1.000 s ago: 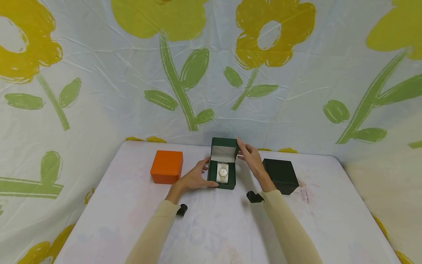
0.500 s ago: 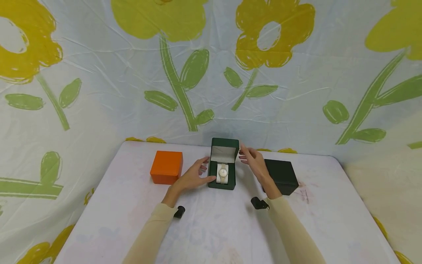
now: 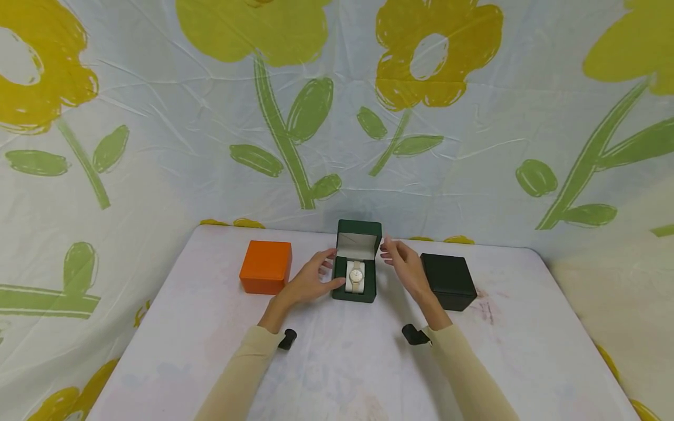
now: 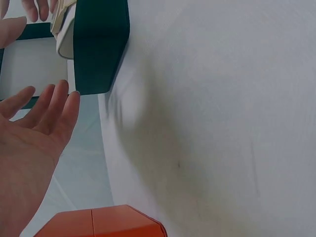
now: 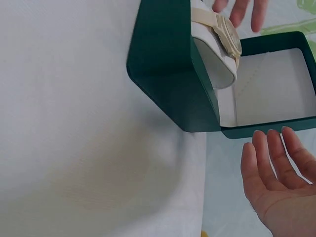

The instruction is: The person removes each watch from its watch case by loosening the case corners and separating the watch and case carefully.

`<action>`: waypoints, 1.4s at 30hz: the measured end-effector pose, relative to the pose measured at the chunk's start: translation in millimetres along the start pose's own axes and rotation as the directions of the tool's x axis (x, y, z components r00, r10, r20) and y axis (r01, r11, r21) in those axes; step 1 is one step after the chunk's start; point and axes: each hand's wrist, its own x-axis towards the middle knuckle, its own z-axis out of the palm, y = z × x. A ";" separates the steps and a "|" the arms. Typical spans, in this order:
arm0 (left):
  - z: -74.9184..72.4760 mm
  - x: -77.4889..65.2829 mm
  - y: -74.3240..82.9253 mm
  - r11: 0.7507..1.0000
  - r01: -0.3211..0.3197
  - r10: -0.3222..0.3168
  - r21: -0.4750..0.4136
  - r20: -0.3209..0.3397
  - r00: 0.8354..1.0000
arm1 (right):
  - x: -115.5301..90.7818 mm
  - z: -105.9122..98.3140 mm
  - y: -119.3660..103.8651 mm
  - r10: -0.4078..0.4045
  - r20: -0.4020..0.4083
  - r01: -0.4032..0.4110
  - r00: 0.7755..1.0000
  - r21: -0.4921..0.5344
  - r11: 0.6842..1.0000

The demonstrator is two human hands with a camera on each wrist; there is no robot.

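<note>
My right hand (image 3: 406, 266) has left the smooth green rectangular box (image 3: 371, 280), just right; left hand (image 3: 309, 282) beside its left; fingers loosely extended.

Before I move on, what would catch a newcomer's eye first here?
Probably the large yellow flowers on the backdrop behind the table. Next, the bright orange box toward the table's far left, then the open green box near the middle of the far edge, showing a pale watch on a white cushion.

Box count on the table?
3: an orange box on the left, an open green box with a watch inside in the middle, and a dark box on the right.
</note>
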 end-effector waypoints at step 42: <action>22.0 11.2 10.5 0.994 -0.052 0.047 0.097 0.046 0.998 | -23.0 30.6 17.8 -0.191 0.240 0.261 0.952 -0.308 0.915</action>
